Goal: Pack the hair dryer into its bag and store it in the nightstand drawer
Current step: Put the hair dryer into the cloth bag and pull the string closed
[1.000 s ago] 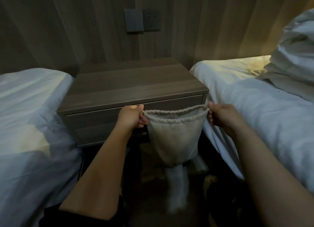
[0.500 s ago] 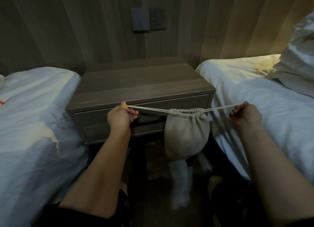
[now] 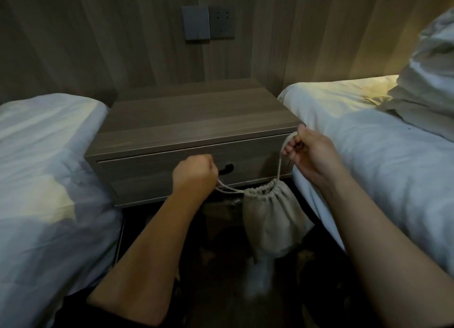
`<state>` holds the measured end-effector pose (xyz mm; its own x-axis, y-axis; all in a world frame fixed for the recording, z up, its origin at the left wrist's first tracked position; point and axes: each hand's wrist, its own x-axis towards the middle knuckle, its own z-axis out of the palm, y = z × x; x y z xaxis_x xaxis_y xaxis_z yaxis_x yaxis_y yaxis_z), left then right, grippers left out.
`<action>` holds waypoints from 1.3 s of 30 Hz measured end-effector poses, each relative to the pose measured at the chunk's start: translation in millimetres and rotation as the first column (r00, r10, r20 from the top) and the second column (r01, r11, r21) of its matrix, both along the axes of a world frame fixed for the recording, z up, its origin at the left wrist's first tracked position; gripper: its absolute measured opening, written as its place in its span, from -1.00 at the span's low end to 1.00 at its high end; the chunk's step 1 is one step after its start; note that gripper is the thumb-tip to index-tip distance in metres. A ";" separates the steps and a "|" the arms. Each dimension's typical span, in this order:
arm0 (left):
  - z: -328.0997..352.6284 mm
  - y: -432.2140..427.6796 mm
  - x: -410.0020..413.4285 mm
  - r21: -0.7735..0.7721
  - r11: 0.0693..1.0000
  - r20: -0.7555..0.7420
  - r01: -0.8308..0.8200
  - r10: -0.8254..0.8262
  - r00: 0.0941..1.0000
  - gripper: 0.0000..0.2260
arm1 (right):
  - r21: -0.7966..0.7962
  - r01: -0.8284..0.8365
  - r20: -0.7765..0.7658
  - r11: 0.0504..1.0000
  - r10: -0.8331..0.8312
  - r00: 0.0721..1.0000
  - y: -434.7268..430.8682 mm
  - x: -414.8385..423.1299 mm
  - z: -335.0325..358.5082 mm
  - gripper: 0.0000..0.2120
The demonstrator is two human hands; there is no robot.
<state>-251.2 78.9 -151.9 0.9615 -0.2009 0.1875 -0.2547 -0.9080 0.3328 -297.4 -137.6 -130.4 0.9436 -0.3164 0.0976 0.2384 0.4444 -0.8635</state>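
Two beds (image 3: 44,155) (image 3: 368,136), one nightstand (image 3: 196,121) with one drawer (image 3: 152,175), and one cloth bag (image 3: 270,217). Two hands (image 3: 194,177) (image 3: 312,155), and what look like two wall plates (image 3: 195,22) (image 3: 221,22).

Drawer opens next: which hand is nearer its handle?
Left. The left hand sits beside the drawer handle; the right hand is off by the drawer's right edge.

Both hands (image 3: 194,174) (image 3: 310,155) grip the cinched bag's (image 3: 272,217) drawstrings (image 3: 282,160).

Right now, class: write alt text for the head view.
Two hands hold a cinched beige drawstring bag by its cords before a closed nightstand drawer: left hand low, right hand higher, between two white beds.
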 end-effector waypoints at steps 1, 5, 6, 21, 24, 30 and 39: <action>-1.6 -4.8 -4.9 0.037 0.996 0.021 0.087 -0.087 0.996 -0.82 | 0.001 -0.026 0.012 1.000 0.026 1.000 3.8 -1.6 3.0 -0.63; -23.0 -34.6 -23.6 -0.243 0.845 0.029 0.475 -0.484 0.875 -0.62 | 0.037 -0.100 0.042 0.994 0.099 0.994 16.0 -8.0 11.1 -0.61; -26.7 -42.1 -28.7 -0.322 0.809 -0.028 0.492 -0.527 0.849 -0.56 | 0.051 -0.119 0.050 0.992 0.117 0.992 18.3 -9.3 12.7 -0.59; -55.0 -29.9 -14.2 -0.197 0.814 0.013 0.546 -0.555 0.832 -0.84 | 0.142 -0.181 0.093 0.973 0.169 0.981 38.0 -15.5 14.5 -0.51; -57.0 -26.2 -11.4 -0.059 0.849 -0.048 0.525 -0.527 0.848 -0.73 | 0.216 -0.177 0.069 0.960 0.166 0.984 36.5 -14.6 13.4 -0.55; -52.8 -26.6 -12.8 -0.020 0.887 -0.078 0.462 -0.462 0.883 -0.78 | -0.176 0.048 -0.114 0.983 -0.069 0.991 9.6 -16.1 14.4 -0.64; -45.0 -33.4 -18.5 -0.007 0.870 -0.050 0.492 -0.492 0.869 -0.69 | -0.930 -0.298 -0.309 0.217 -0.019 0.951 -2.1 -16.8 -9.1 -0.73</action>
